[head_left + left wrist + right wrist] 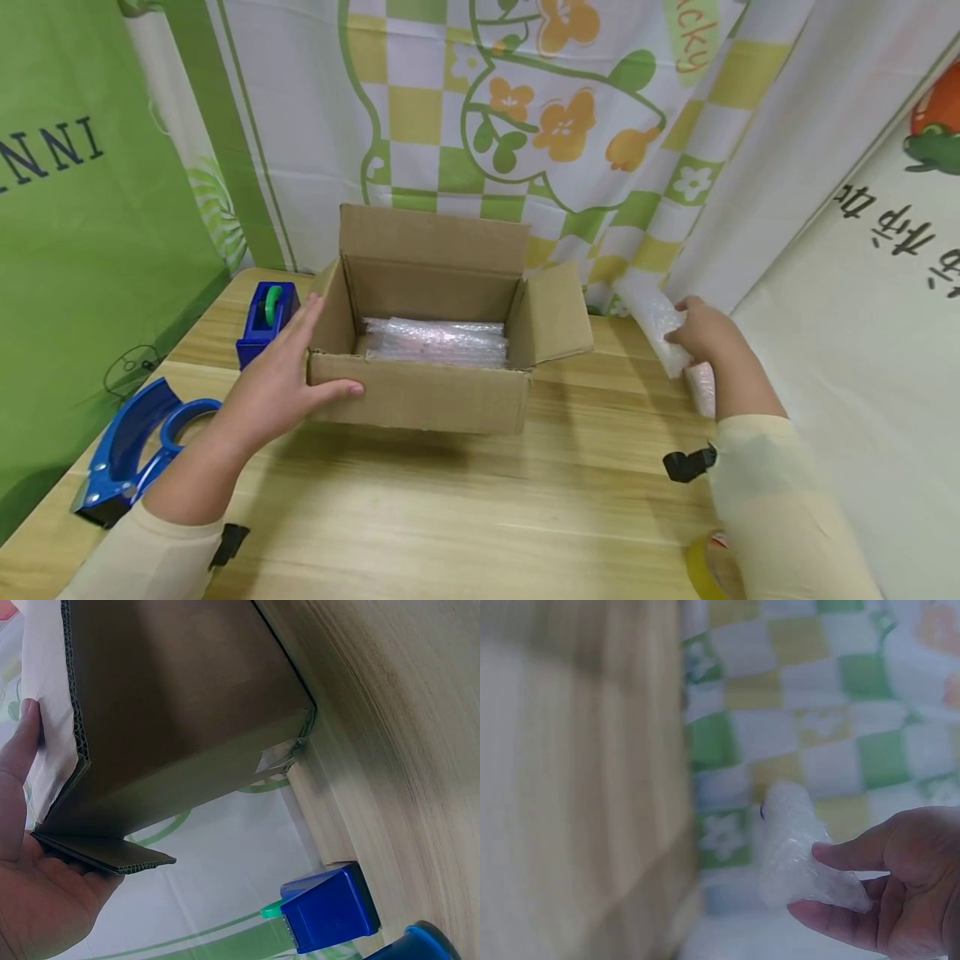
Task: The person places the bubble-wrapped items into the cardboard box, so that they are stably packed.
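In the head view an open cardboard box (pixel 420 400) stands mid-table, its flaps up. Several bubble-wrapped items (pixel 435 342) lie inside it. My left hand (pixel 273 387) grips the box's left front corner, thumb on the front wall; the left wrist view shows the fingers under a side flap (pixel 112 853). At the right, my right hand (pixel 705 333) pinches a roll-shaped piece of bubble wrap (pixel 654 321) between thumb and fingers. What is inside that wrap, if anything, cannot be made out. Another small wrapped piece (pixel 702 388), pinkish, lies just below the right hand.
A blue tape dispenser (pixel 262 321) with a green wheel stands left of the box. Nearer lies a blue tape gun (pixel 142 450). A yellow tape roll (pixel 705 567) is partly hidden by the right sleeve. Patterned curtains (pixel 427 108) hang behind the table.
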`<state>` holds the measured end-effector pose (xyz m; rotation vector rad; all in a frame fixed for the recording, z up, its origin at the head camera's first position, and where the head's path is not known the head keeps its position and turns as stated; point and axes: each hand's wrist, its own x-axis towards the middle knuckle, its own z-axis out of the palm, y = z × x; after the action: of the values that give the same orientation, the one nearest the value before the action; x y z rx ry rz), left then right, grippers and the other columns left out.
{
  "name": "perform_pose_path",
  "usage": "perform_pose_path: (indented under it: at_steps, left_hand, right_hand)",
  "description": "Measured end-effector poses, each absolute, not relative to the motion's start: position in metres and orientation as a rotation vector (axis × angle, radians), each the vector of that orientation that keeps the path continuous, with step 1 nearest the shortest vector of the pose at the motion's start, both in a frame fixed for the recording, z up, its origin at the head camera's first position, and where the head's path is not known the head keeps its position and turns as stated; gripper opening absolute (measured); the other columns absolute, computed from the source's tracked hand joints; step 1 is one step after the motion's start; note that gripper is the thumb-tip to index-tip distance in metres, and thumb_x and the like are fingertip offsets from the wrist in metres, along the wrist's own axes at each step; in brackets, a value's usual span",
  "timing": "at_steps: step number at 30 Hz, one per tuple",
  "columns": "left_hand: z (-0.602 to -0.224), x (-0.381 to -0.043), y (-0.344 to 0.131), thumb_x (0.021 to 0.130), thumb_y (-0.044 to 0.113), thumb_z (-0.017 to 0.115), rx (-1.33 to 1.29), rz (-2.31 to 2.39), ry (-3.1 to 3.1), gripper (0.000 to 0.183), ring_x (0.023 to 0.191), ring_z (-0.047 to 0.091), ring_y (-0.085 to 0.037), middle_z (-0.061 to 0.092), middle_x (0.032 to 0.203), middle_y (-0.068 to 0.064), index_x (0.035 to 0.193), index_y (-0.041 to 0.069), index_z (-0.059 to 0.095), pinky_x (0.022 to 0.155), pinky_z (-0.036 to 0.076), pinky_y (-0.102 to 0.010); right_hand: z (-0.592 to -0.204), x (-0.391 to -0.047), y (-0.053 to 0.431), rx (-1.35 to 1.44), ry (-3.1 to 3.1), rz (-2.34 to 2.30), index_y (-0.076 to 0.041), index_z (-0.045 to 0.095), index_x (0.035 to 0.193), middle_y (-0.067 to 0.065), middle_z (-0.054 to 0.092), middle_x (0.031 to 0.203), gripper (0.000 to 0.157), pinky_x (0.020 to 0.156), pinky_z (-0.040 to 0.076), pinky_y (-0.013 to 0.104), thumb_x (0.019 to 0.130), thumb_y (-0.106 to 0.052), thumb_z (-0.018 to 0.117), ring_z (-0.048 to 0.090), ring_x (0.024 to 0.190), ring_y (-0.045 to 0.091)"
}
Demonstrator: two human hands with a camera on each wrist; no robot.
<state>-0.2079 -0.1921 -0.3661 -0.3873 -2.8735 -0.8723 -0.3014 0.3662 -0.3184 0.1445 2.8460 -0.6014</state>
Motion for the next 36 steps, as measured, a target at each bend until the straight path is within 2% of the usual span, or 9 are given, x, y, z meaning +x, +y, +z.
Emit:
perform_pose_path:
  at_steps: [4,12,16,22,25,30,36]
  left_hand:
    - [-0.367,-0.208,-0.192,0.074,0.072,0.068,-0.389,-0.872,-2.869,0.122,0.147,0.016,-0.045,-0.005,0.166,0.0,0.159,0.025,-0.007,0.106,0.028,-0.07]
    - [-0.368,-0.209,-0.191,0.074,0.072,0.068,-0.394,-0.873,-2.868,0.122,0.147,0.016,-0.045,-0.005,0.166,0.0,0.159,0.024,-0.007,0.106,0.028,-0.07]
    - [-0.367,-0.208,-0.191,0.075,0.072,0.068,-0.394,-0.868,-2.867,0.122,0.148,0.015,-0.045,-0.005,0.166,0.0,0.159,0.024,-0.007,0.106,0.028,-0.07]
    - [-0.366,-0.208,-0.191,0.075,0.072,0.068,-0.39,-0.867,-2.867,0.122,0.147,0.015,-0.046,-0.005,0.166,0.0,0.159,0.024,-0.007,0.106,0.028,-0.07]
    - [-0.366,-0.209,-0.191,0.075,0.072,0.068,-0.392,-0.87,-2.869,0.122,0.147,0.015,-0.046,-0.005,0.166,0.0,0.159,0.025,-0.007,0.106,0.028,-0.07]
    - [-0.366,-0.209,-0.192,0.075,0.071,0.068,-0.393,-0.868,-2.869,0.122,0.147,0.016,-0.046,-0.004,0.166,-0.001,0.159,0.024,-0.006,0.105,0.029,-0.07]
    - [-0.367,-0.209,-0.193,0.075,0.07,0.069,-0.393,-0.875,-2.872,0.122,0.147,0.015,-0.046,-0.006,0.166,0.0,0.159,0.025,-0.007,0.105,0.028,-0.071]
  right_hand:
    - [-0.292,-0.294,0.35,0.068,2.891,-0.633,0.007,0.021,0.148,0.041,0.033,0.141,0.067,0.066,0.058,0.04,0.097,-0.016,0.058,0.065,0.084,0.034]
    - [-0.246,-0.28,0.321,-0.073,2.979,-0.648,-0.003,0.025,0.151,0.034,0.037,0.144,0.064,0.068,0.055,0.041,0.099,-0.023,0.057,0.066,0.08,0.028]
    - [-0.224,-0.27,0.302,-0.144,3.039,-0.66,-0.011,0.025,0.154,0.028,0.04,0.145,0.064,0.072,0.054,0.043,0.1,-0.027,0.056,0.065,0.092,0.032]
    - [-0.2,-0.259,0.265,-0.356,3.114,-0.658,-0.016,0.035,0.151,0.018,0.048,0.143,0.059,0.081,0.049,0.048,0.099,-0.032,0.058,0.056,0.114,0.036]
    - [-0.193,-0.257,0.246,-0.47,3.105,-0.664,-0.019,0.038,0.15,0.015,0.05,0.141,0.058,0.084,0.048,0.048,0.098,-0.031,0.06,0.056,0.114,0.034]
    - [-0.192,-0.263,0.208,-0.687,3.041,-0.617,-0.021,0.042,0.147,0.011,0.051,0.142,0.055,0.098,0.046,0.051,0.097,-0.028,0.063,0.053,0.122,0.032]
    - [-0.21,-0.274,0.162,-0.954,2.973,-0.483,-0.015,0.052,0.138,0.004,0.058,0.135,0.05,0.104,0.045,0.043,0.092,-0.021,0.07,0.054,0.124,0.023]
